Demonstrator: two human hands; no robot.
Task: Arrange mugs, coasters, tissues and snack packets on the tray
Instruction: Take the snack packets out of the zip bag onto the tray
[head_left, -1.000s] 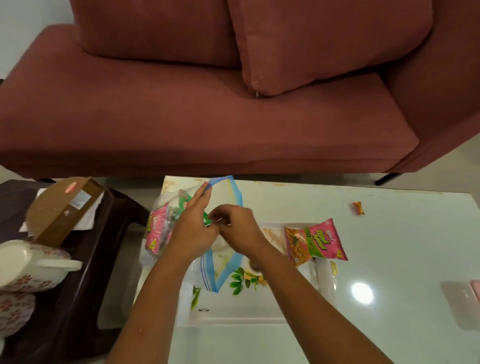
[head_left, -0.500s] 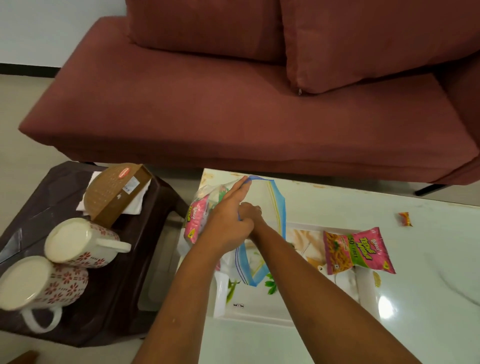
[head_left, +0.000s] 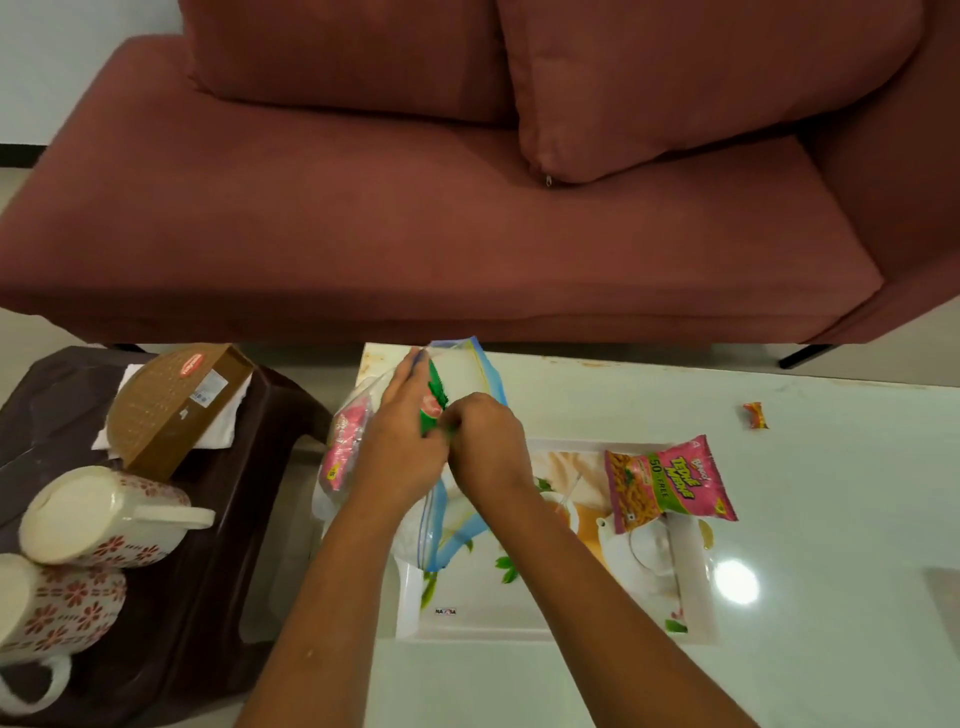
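Both hands work at the mouth of a clear zip bag above the tray.

I see my left hand (head_left: 402, 441) holding the clear blue-edged zip bag (head_left: 467, 379) by its side, and my right hand (head_left: 485, 441) pinched on a green snack packet (head_left: 434, 400) at the opening, where half a second ago it was tucked behind the left. More pink packets (head_left: 343, 447) sit inside the bag. The white floral rectangular tray (head_left: 467, 618) lies on the glossy white desk (head_left: 831, 649), a pink snack packet (head_left: 670, 483) on its far right corner, unmoved. Two floral white mugs (head_left: 104, 514) lie on the dark brown side table (head_left: 208, 597).
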